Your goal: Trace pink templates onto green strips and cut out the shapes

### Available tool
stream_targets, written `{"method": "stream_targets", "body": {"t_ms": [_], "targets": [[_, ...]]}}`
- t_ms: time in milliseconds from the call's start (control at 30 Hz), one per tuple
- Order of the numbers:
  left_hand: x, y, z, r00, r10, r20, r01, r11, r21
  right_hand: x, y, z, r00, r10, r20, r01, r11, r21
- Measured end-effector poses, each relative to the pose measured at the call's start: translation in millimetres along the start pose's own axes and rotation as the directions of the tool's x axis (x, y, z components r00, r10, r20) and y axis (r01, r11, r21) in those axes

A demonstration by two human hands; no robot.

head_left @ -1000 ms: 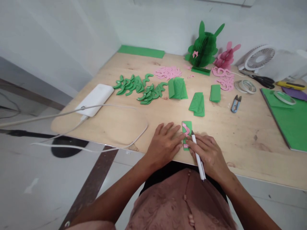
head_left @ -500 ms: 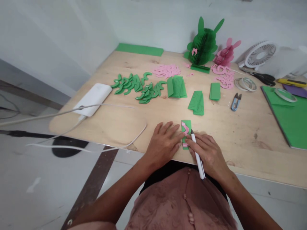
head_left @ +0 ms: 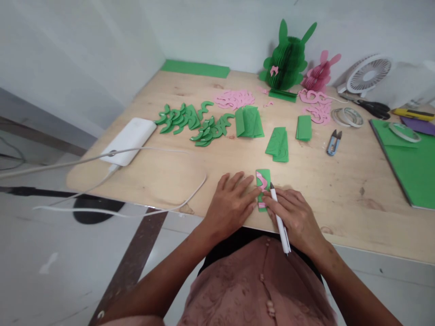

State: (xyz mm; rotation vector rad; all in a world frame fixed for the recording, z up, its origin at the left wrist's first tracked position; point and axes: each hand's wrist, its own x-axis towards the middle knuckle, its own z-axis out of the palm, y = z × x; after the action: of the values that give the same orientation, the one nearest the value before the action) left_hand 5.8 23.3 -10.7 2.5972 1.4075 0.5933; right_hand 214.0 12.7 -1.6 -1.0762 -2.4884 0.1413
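Observation:
A small green paper rectangle (head_left: 266, 174) lies at the table's front edge, and a curved pink paper cutout (head_left: 262, 181) rests on it. My left hand (head_left: 231, 201) is flat on the table with fingers spread, its forefinger and thumb reaching over the paper's left side. From the right, my right hand (head_left: 292, 210) touches the paper with its fingertips. A white pen (head_left: 280, 224) is held in that hand, dark tip pointing away from me and off the paper. Fingers cover the middle of the pink cutout.
Beyond my hands lie folded green papers (head_left: 249, 122), green curved cutouts (head_left: 180, 118) and pink cutouts (head_left: 234, 99). Blue snips (head_left: 334, 144), tape rolls (head_left: 353, 117) and a white fan (head_left: 369, 74) are at right. A white power bank (head_left: 131, 140) with cables sits left.
The view has shifted very slightly, so the table things sit a little higher and further left. Both hands, the pen and the paper keep practically the same places.

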Motion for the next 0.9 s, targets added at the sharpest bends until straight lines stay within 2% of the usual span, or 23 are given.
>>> {"method": "stream_targets", "body": {"t_ms": [900], "targets": [[0.7, 1.9, -2.5, 0.999, -0.020, 0.027, 0.021, 0.999, -0.025, 0.8, -0.4, 0.2, 1.000, 0.001, -0.006, -0.001, 1.000, -0.021]]}}
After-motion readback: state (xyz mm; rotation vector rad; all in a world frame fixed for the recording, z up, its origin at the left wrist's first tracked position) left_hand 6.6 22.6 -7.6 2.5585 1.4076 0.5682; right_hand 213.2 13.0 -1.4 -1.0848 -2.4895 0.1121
